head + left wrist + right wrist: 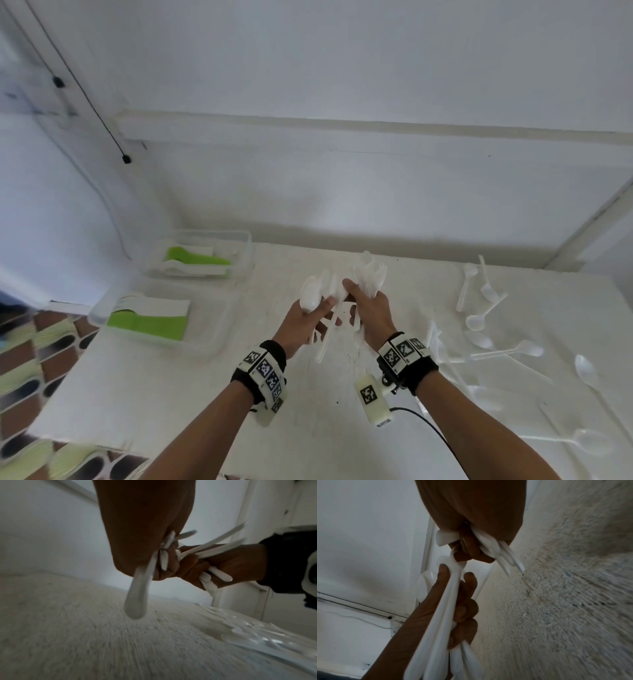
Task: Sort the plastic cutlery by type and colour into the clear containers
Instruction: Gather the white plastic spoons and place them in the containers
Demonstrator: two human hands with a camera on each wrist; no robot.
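held spoons (313, 294): white, in the left hand (305, 325)
held forks (370, 274): white, in the right hand (373, 315)
loose spoons (507, 349): translucent white, at 3 o'clock
containers (219, 329): clear; green and white cutlery inside, at 9 and 10 o'clock
tabletop (171, 394): off-white, finely speckled
wrist bands (416, 371): black, with black-and-white square-patterned tags
floor (30, 349): brown, pale green and black ovals
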